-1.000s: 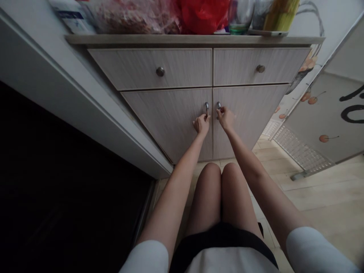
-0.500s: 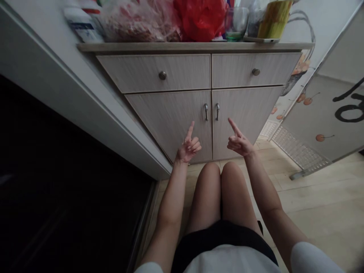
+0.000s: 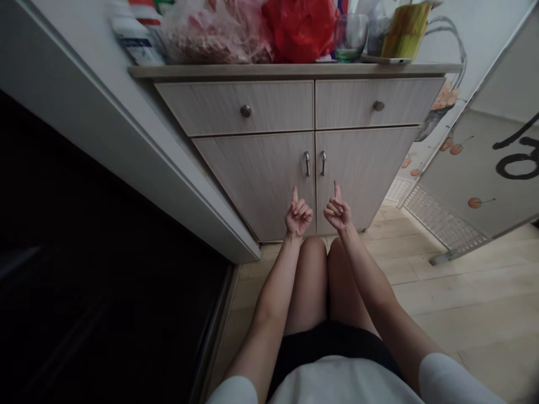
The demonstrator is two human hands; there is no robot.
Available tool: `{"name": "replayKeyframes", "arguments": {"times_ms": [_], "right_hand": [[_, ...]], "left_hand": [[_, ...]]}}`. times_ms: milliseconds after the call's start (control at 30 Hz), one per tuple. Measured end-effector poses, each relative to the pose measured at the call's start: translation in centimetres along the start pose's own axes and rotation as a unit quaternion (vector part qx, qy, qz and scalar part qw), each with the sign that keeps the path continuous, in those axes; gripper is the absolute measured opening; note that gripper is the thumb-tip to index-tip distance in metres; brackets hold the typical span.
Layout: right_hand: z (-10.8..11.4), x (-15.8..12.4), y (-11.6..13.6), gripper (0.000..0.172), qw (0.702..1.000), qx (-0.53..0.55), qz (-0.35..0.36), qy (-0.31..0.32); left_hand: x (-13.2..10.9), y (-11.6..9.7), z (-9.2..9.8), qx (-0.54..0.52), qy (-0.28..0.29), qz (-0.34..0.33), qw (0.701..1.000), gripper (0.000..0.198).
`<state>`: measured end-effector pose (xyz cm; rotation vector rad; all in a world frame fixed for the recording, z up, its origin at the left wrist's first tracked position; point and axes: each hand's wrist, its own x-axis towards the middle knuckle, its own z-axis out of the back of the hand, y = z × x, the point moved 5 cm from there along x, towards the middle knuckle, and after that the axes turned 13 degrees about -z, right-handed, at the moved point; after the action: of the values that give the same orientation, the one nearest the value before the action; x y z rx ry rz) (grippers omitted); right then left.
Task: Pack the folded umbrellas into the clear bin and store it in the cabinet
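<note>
A low wooden cabinet (image 3: 261,179) stands in front of me with both doors closed and two drawers above them. Two metal door handles, left (image 3: 307,163) and right (image 3: 323,163), sit side by side at the middle seam. My left hand (image 3: 298,215) and my right hand (image 3: 337,212) hover just below the handles, above my knees. Each hand has its index finger raised and the other fingers curled in. Neither hand holds or touches anything.
On the cabinet top lie a red plastic bag (image 3: 301,28), a clear bag (image 3: 219,33), a glass (image 3: 351,35) and a yellow-green container (image 3: 405,31). A dark opening (image 3: 84,280) fills the left. An open fridge door (image 3: 492,163) stands on the right above pale wooden floor (image 3: 463,292).
A second ago both hands gripped the door handles. They let go, drew back toward my knees with index fingers raised, and have now come closer together.
</note>
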<state>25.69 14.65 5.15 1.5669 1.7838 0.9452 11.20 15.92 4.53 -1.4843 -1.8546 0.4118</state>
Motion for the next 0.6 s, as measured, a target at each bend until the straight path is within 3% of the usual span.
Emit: {"name": "replayKeyframes", "arguments": {"times_ms": [233, 400, 500, 600], "right_hand": [[0.4, -0.1, 0.0, 0.075, 1.000, 0.005, -0.010, 0.013], [0.9, 1.3, 0.1, 0.065, 0.996, -0.086, -0.018, -0.012], [2.2, 4.3, 1.2, 0.054, 0.966, -0.216, 0.021, -0.141], [2.7, 8.1, 3.5, 0.051, 0.875, -0.370, 0.103, -0.295]], "left_hand": [[0.1, -0.1, 0.0, -0.034, 0.013, 0.003, 0.999, 0.036], [0.9, 0.1, -0.2, 0.014, 0.040, 0.050, 0.998, 0.042], [4.1, 0.7, -0.2, 0.163, 0.036, 0.050, 0.985, 0.037], [8.9, 0.7, -0.7, 0.376, -0.027, -0.048, 0.925, 0.029]]}}
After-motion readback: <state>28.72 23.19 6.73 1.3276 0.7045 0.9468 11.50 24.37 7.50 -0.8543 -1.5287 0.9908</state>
